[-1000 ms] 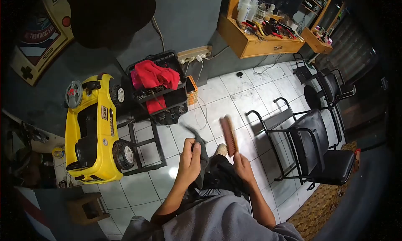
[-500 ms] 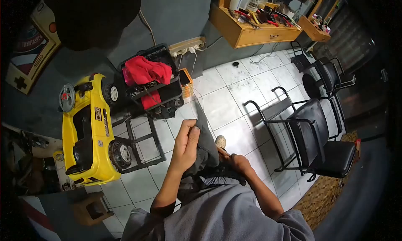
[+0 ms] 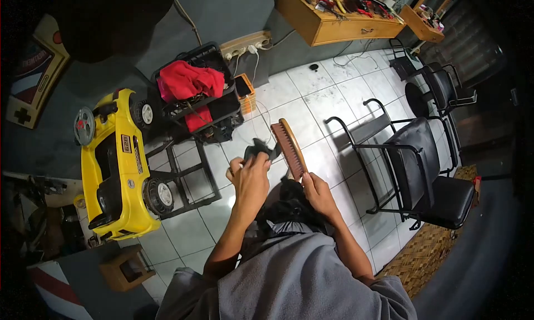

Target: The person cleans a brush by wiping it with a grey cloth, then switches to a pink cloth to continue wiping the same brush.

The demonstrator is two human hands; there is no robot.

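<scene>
In front of my body, my right hand grips the lower end of a long wooden-backed brush. Its reddish-brown bristles face left, and the brush stands nearly upright in the view. To its left, my left hand has its fingers curled on a bunched dark cloth. One edge of this cloth reaches the bristles. Black fabric lies over my lap below both hands, and a grey garment covers my torso.
A yellow toy car stands at left near a black metal frame. Black crates hold red cloth. Black chairs are on the right. A wooden shelf carries tools, and white tiles cover the floor.
My right hand has raised the brush into clear view, bristles toward the left. The dark cloth, hanging long before, is now bunched at my left hand, whose fingers have turned over it.
</scene>
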